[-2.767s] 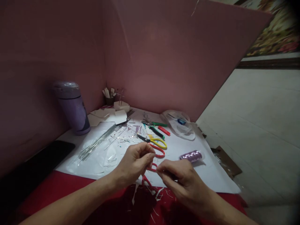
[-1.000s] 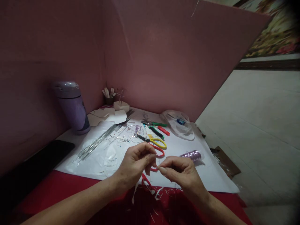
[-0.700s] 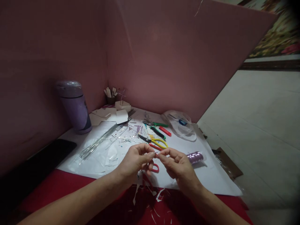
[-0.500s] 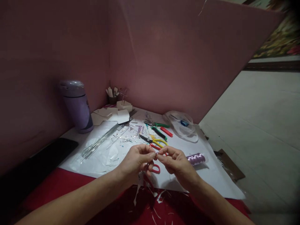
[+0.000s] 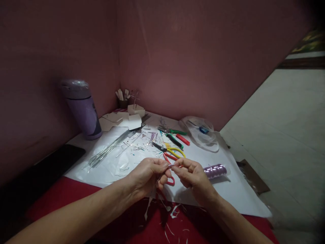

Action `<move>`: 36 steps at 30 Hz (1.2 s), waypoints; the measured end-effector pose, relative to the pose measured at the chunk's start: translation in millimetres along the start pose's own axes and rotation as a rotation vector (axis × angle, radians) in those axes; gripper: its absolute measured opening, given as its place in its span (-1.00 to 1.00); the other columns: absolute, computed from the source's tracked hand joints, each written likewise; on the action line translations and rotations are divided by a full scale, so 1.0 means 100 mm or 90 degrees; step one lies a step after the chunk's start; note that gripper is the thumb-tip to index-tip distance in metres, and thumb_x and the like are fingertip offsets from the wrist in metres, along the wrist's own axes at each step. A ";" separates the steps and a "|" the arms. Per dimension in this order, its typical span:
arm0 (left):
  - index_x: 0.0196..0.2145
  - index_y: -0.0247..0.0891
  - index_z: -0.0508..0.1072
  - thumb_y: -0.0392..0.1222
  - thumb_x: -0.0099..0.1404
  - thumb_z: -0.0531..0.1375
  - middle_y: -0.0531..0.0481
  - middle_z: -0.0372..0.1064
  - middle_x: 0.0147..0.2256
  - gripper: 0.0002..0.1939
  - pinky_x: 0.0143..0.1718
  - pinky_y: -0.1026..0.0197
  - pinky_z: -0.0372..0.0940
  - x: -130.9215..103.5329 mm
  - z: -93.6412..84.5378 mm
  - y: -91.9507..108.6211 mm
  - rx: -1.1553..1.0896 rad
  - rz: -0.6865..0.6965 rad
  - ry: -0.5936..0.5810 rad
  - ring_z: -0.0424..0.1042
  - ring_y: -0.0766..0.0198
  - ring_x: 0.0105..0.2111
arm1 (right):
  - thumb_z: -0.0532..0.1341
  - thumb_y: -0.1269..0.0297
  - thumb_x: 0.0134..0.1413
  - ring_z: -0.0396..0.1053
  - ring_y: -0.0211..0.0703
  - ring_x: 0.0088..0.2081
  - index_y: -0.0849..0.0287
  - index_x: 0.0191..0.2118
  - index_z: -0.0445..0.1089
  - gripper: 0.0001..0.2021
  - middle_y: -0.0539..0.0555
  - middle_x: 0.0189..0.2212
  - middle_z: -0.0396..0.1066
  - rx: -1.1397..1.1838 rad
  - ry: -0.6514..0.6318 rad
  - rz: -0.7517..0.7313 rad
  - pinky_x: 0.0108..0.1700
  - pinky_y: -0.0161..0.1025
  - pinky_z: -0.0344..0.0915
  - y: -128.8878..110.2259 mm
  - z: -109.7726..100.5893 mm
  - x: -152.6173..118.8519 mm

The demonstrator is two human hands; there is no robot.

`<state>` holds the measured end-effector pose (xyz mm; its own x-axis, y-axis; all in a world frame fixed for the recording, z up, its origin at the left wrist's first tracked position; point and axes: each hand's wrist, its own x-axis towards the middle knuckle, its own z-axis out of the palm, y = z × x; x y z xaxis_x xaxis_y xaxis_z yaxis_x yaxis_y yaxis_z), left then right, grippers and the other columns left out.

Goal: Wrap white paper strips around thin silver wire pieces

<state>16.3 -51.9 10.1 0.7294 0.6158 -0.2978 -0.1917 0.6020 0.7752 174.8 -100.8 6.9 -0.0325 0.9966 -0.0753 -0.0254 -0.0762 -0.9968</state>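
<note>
A thin, shiny purplish strip (image 5: 171,166) bridges the fingertips of both hands. My left hand (image 5: 149,174) is closed in a pinch on its left end, while thumb and forefinger of my right hand (image 5: 190,172) pinch the other end. Fingers cover most of the strip, so its full length is hidden. Beneath the hands lies something with red handles (image 5: 171,181), partly covered. Just beyond them are yellow-handled pliers (image 5: 177,151) with dark jaws. A spool of purple ribbon (image 5: 215,171) rests right of my right hand.
Green-handled pliers (image 5: 175,140), a red tool (image 5: 183,139) and a plastic bag (image 5: 208,144) lie farther back. Wires (image 5: 109,149) and scraps cover the left of the white sheet (image 5: 243,200). A purple tumbler (image 5: 82,113) stands at the left wall.
The fingertips have drawn slightly apart, and more of the purplish strip shows between them. Both hands still pinch it. The camera view has shifted a little.
</note>
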 end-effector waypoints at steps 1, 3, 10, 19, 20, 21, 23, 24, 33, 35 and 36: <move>-0.58 -0.40 0.36 -0.21 0.18 0.14 0.09 0.20 -0.79 -0.76 -0.72 0.41 -0.04 0.01 0.00 0.00 -0.005 -0.003 -0.004 0.11 0.49 -0.82 | 0.28 0.16 -0.04 -0.20 -0.47 -0.69 0.24 -0.42 0.34 -0.77 -0.19 -0.75 0.01 -0.007 0.006 -0.007 -0.65 -0.40 -0.28 0.00 0.00 0.00; -0.57 -0.39 0.36 -0.21 0.19 0.14 0.09 0.20 -0.79 -0.76 -0.72 0.41 -0.06 0.01 0.00 -0.01 -0.013 -0.005 -0.010 0.11 0.49 -0.82 | 0.29 0.15 -0.05 -0.19 -0.47 -0.69 0.25 -0.43 0.36 -0.76 -0.17 -0.73 0.07 -0.021 0.014 -0.019 -0.65 -0.39 -0.28 0.01 -0.01 -0.01; -0.56 -0.37 0.34 -0.17 0.22 0.12 0.10 0.20 -0.79 -0.74 -0.74 0.40 -0.12 -0.03 0.04 -0.04 0.017 -0.009 -0.005 0.06 0.50 -0.83 | 0.30 0.15 -0.05 -0.15 -0.45 -0.68 0.22 -0.46 0.33 -0.77 -0.18 -0.74 0.04 0.003 -0.005 -0.009 -0.63 -0.40 -0.23 0.07 -0.07 -0.03; -0.53 -0.38 0.33 -0.20 0.25 0.09 0.10 0.19 -0.75 -0.76 -0.73 0.40 -0.10 -0.07 0.10 -0.05 0.031 0.047 0.000 0.00 0.55 -0.83 | 0.26 0.21 0.00 -0.09 -0.46 -0.67 0.22 -0.46 0.30 -0.80 -0.15 -0.70 0.09 0.051 -0.035 -0.025 -0.62 -0.43 -0.16 0.08 -0.06 -0.06; -0.53 -0.38 0.33 -0.20 0.25 0.09 0.11 0.17 -0.76 -0.75 -0.73 0.40 -0.11 -0.08 0.10 -0.05 0.032 0.046 -0.002 -0.01 0.55 -0.83 | 0.26 0.21 0.01 -0.13 -0.47 -0.68 0.22 -0.46 0.30 -0.80 -0.17 -0.72 0.04 0.046 -0.024 -0.024 -0.64 -0.43 -0.19 0.08 -0.06 -0.08; -0.53 -0.38 0.33 -0.20 0.26 0.08 0.12 0.16 -0.76 -0.75 -0.74 0.41 -0.11 -0.08 0.11 -0.04 0.031 0.046 -0.003 -0.02 0.55 -0.83 | 0.26 0.20 0.01 -0.15 -0.47 -0.69 0.22 -0.46 0.30 -0.79 -0.18 -0.73 0.01 0.039 -0.010 -0.024 -0.65 -0.43 -0.22 0.08 -0.06 -0.09; -0.53 -0.37 0.32 -0.20 0.27 0.07 0.11 0.18 -0.73 -0.75 -0.74 0.41 -0.13 -0.09 0.12 -0.04 0.024 0.048 -0.003 -0.03 0.57 -0.83 | 0.26 0.19 0.00 -0.17 -0.48 -0.69 0.23 -0.46 0.31 -0.79 -0.19 -0.75 -0.02 0.028 0.011 -0.027 -0.65 -0.42 -0.24 0.09 -0.06 -0.10; -0.53 -0.37 0.32 -0.20 0.27 0.07 0.11 0.20 -0.71 -0.75 -0.75 0.41 -0.13 -0.09 0.12 -0.04 0.018 0.050 -0.003 -0.03 0.57 -0.83 | 0.26 0.18 0.00 -0.18 -0.48 -0.69 0.23 -0.46 0.32 -0.78 -0.19 -0.75 -0.02 0.026 0.015 -0.028 -0.65 -0.42 -0.25 0.10 -0.06 -0.10; -0.51 -0.35 0.26 -0.25 0.24 0.11 0.13 0.23 -0.70 -0.81 -0.73 0.43 -0.16 -0.09 0.14 -0.04 0.015 0.111 0.055 0.00 0.59 -0.81 | 0.27 0.15 -0.02 -0.18 -0.48 -0.71 0.23 -0.46 0.29 -0.76 -0.21 -0.77 -0.03 0.016 0.012 0.012 -0.67 -0.43 -0.26 0.11 -0.03 -0.03; -0.51 -0.34 0.25 -0.25 0.23 0.12 0.12 0.24 -0.68 -0.81 -0.73 0.42 -0.17 -0.09 0.14 -0.04 0.021 0.105 0.063 0.01 0.58 -0.80 | 0.27 0.15 -0.04 -0.16 -0.49 -0.71 0.22 -0.47 0.28 -0.75 -0.21 -0.77 -0.01 0.015 0.021 0.012 -0.67 -0.44 -0.24 0.11 -0.02 -0.03; -0.50 -0.34 0.25 -0.25 0.22 0.12 0.11 0.25 -0.66 -0.83 -0.73 0.42 -0.17 -0.09 0.14 -0.04 0.022 0.100 0.066 0.02 0.57 -0.79 | 0.28 0.16 -0.05 -0.14 -0.48 -0.71 0.23 -0.48 0.28 -0.75 -0.20 -0.76 0.01 0.012 0.028 0.008 -0.67 -0.44 -0.22 0.10 -0.02 -0.02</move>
<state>19.6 -67.1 17.6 0.6205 0.7511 -0.2255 -0.2740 0.4771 0.8350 176.1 -103.8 -3.2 0.0106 0.9959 -0.0898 -0.0444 -0.0893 -0.9950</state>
